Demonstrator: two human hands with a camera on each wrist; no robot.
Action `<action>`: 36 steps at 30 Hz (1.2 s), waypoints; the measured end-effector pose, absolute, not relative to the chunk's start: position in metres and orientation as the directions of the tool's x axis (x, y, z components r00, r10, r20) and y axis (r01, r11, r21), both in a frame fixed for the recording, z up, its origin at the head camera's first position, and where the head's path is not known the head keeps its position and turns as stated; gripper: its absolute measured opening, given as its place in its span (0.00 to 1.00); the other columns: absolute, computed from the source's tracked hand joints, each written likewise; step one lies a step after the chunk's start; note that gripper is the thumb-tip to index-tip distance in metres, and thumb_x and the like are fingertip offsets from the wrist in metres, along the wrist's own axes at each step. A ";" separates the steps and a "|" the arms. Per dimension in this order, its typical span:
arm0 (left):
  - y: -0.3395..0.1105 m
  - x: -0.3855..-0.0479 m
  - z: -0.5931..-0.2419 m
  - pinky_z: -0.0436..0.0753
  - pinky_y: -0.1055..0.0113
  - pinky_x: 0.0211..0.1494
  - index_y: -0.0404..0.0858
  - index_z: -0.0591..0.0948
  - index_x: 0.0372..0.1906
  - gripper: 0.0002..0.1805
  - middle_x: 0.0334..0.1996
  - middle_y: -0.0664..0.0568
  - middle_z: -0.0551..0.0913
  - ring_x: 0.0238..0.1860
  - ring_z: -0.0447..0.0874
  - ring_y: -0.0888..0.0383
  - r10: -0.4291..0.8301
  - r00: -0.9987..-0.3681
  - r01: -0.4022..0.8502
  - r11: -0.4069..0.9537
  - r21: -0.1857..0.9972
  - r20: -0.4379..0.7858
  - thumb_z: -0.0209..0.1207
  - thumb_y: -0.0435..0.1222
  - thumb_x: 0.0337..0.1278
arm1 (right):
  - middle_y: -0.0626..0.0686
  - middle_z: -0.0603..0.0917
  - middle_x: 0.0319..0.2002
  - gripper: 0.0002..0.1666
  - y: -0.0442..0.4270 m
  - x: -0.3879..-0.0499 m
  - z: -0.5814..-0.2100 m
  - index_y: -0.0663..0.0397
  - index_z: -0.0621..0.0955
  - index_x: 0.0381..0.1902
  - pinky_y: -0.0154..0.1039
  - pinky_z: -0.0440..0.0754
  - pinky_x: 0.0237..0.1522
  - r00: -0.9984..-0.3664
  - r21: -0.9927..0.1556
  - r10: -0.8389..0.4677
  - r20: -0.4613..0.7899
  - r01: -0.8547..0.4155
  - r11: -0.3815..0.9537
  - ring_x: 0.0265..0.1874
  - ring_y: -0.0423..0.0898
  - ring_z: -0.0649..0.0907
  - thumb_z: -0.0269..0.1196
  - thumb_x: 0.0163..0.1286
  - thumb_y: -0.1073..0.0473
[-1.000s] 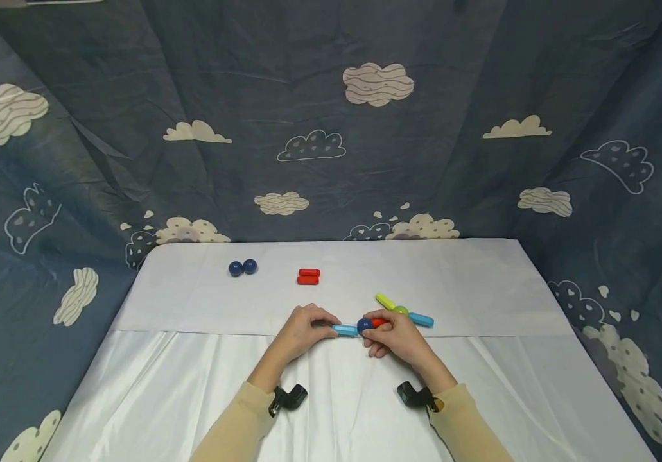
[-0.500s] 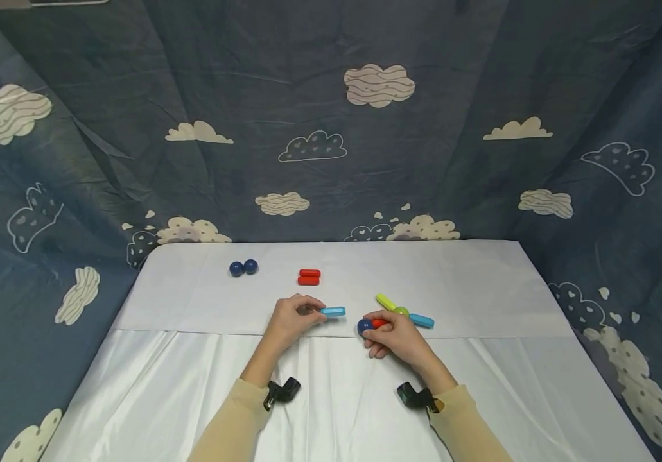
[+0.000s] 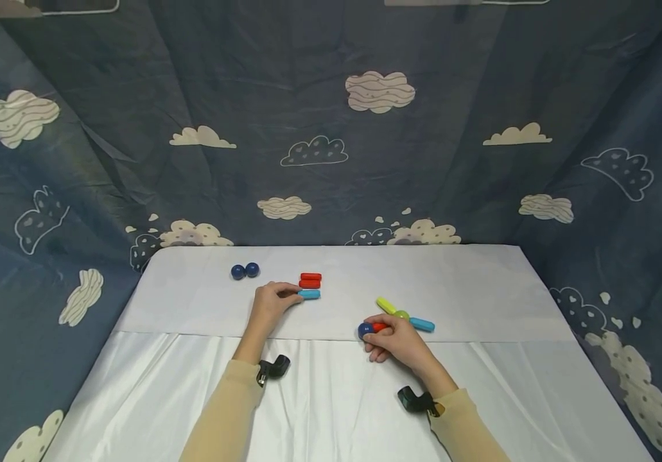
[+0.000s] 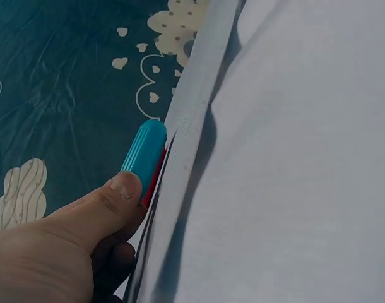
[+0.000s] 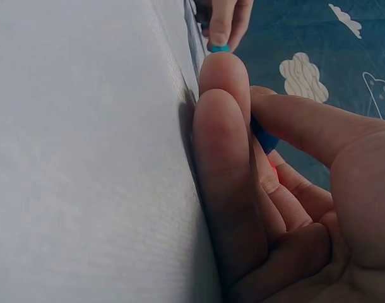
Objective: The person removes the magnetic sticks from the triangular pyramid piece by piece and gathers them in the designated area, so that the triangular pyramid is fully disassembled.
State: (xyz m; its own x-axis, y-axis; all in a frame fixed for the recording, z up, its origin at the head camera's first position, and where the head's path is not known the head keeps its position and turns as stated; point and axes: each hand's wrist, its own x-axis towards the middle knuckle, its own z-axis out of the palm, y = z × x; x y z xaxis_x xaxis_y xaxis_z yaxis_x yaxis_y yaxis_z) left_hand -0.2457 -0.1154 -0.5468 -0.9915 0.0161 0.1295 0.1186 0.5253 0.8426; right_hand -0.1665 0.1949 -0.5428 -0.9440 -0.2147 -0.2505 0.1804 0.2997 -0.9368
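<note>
My left hand [image 3: 270, 308] pinches the near end of a blue ribbed stick [image 4: 146, 151] between thumb and fingers. In the head view that stick lies just in front of two red sticks [image 3: 310, 284]. My right hand [image 3: 397, 340] grips a dark blue ball [image 3: 365, 331] with a red stick [image 3: 379, 327] joined to its right side. Behind the right hand, a yellow-green stick [image 3: 385, 305], a green ball [image 3: 402, 315] and another blue stick [image 3: 422, 325] form one joined piece. Fingers cover most of the ball and red stick in the right wrist view.
Two dark blue balls [image 3: 245, 271] sit side by side at the back left of the white-covered table [image 3: 469, 289]. A cloth seam crosses the table. Behind it hangs a dark curtain [image 3: 307, 96] with cloud prints.
The left hand has drawn the blue stick away from the dark blue ball, moving it left and back to beside the two red sticks. The right hand stays nearly still with its ball and red stick.
</note>
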 end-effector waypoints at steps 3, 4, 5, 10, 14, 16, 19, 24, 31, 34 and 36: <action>-0.116 -0.249 -0.549 0.84 0.59 0.51 0.44 0.94 0.43 0.09 0.41 0.49 0.93 0.45 0.86 0.52 0.021 -0.990 0.125 0.549 0.826 0.136 0.77 0.38 0.57 | 0.56 0.91 0.31 0.28 0.194 -0.166 -0.543 0.68 0.77 0.66 0.37 0.89 0.28 -0.944 -0.935 -0.210 -0.255 0.185 0.304 0.22 0.43 0.89 0.70 0.73 0.62; -0.116 -0.250 -0.550 0.84 0.60 0.51 0.44 0.94 0.43 0.09 0.41 0.50 0.93 0.44 0.86 0.52 0.021 -0.990 0.128 0.558 0.820 0.141 0.77 0.38 0.57 | 0.56 0.91 0.31 0.28 0.194 -0.166 -0.543 0.68 0.77 0.66 0.37 0.89 0.28 -0.945 -0.935 -0.209 -0.253 0.183 0.305 0.22 0.44 0.89 0.70 0.73 0.62; -0.116 -0.251 -0.551 0.84 0.60 0.50 0.43 0.94 0.43 0.10 0.41 0.50 0.94 0.44 0.86 0.52 0.020 -0.989 0.132 0.562 0.817 0.146 0.77 0.38 0.57 | 0.56 0.91 0.31 0.28 0.194 -0.166 -0.543 0.68 0.77 0.66 0.37 0.89 0.28 -0.945 -0.935 -0.207 -0.252 0.182 0.306 0.22 0.44 0.89 0.70 0.73 0.62; -0.117 -0.251 -0.553 0.83 0.59 0.49 0.41 0.94 0.44 0.12 0.38 0.49 0.93 0.43 0.86 0.51 0.000 -0.986 0.137 0.564 0.814 0.166 0.78 0.37 0.55 | 0.56 0.91 0.31 0.28 0.193 -0.166 -0.544 0.68 0.77 0.66 0.37 0.89 0.28 -0.944 -0.934 -0.212 -0.253 0.182 0.308 0.22 0.44 0.89 0.70 0.73 0.62; -0.118 -0.250 -0.555 0.84 0.57 0.51 0.40 0.94 0.45 0.13 0.38 0.48 0.93 0.44 0.87 0.50 -0.017 -0.987 0.124 0.548 0.827 0.159 0.78 0.36 0.54 | 0.56 0.91 0.30 0.29 0.192 -0.164 -0.544 0.68 0.77 0.67 0.37 0.89 0.28 -0.942 -0.931 -0.214 -0.259 0.184 0.316 0.22 0.44 0.89 0.70 0.73 0.62; -0.118 -0.250 -0.555 0.85 0.56 0.52 0.40 0.93 0.46 0.13 0.39 0.47 0.93 0.45 0.87 0.50 -0.022 -0.987 0.120 0.540 0.833 0.157 0.78 0.36 0.55 | 0.55 0.91 0.30 0.29 0.192 -0.164 -0.543 0.68 0.77 0.67 0.37 0.88 0.27 -0.942 -0.929 -0.211 -0.262 0.188 0.318 0.22 0.44 0.89 0.70 0.73 0.62; -0.118 -0.250 -0.553 0.85 0.56 0.54 0.40 0.93 0.47 0.14 0.41 0.47 0.93 0.46 0.88 0.50 -0.024 -0.988 0.119 0.530 0.840 0.155 0.77 0.36 0.55 | 0.55 0.91 0.30 0.29 0.192 -0.165 -0.541 0.67 0.77 0.67 0.36 0.88 0.27 -0.941 -0.925 -0.203 -0.270 0.196 0.325 0.22 0.43 0.89 0.70 0.73 0.62; -0.114 -0.245 -0.552 0.84 0.64 0.50 0.38 0.92 0.47 0.14 0.41 0.47 0.93 0.43 0.88 0.51 -0.050 -0.971 0.175 0.510 0.842 0.232 0.77 0.34 0.55 | 0.55 0.91 0.31 0.29 0.192 -0.165 -0.539 0.67 0.76 0.68 0.36 0.88 0.28 -0.939 -0.924 -0.208 -0.274 0.197 0.328 0.23 0.44 0.89 0.69 0.73 0.61; -0.076 -0.204 -0.551 0.86 0.65 0.51 0.38 0.89 0.52 0.19 0.43 0.49 0.91 0.42 0.87 0.52 0.237 -0.916 0.398 0.427 0.812 0.324 0.79 0.35 0.54 | 0.57 0.92 0.33 0.31 0.189 -0.161 -0.540 0.68 0.74 0.70 0.35 0.87 0.27 -0.927 -0.933 -0.257 -0.274 0.191 0.306 0.23 0.43 0.88 0.68 0.75 0.61; -0.057 -0.190 -0.551 0.85 0.65 0.53 0.41 0.88 0.57 0.24 0.46 0.52 0.91 0.45 0.87 0.56 0.365 -0.900 0.395 0.444 0.804 0.240 0.79 0.39 0.55 | 0.58 0.92 0.35 0.30 0.183 -0.160 -0.542 0.68 0.72 0.72 0.35 0.87 0.28 -0.913 -0.943 -0.317 -0.258 0.166 0.290 0.24 0.43 0.88 0.65 0.77 0.61; -0.051 -0.187 -0.551 0.85 0.65 0.54 0.42 0.88 0.58 0.25 0.47 0.53 0.91 0.47 0.87 0.56 0.385 -0.901 0.374 0.462 0.804 0.198 0.79 0.40 0.54 | 0.59 0.92 0.36 0.30 0.179 -0.161 -0.543 0.68 0.71 0.73 0.35 0.88 0.29 -0.905 -0.948 -0.351 -0.241 0.143 0.283 0.24 0.44 0.89 0.62 0.79 0.62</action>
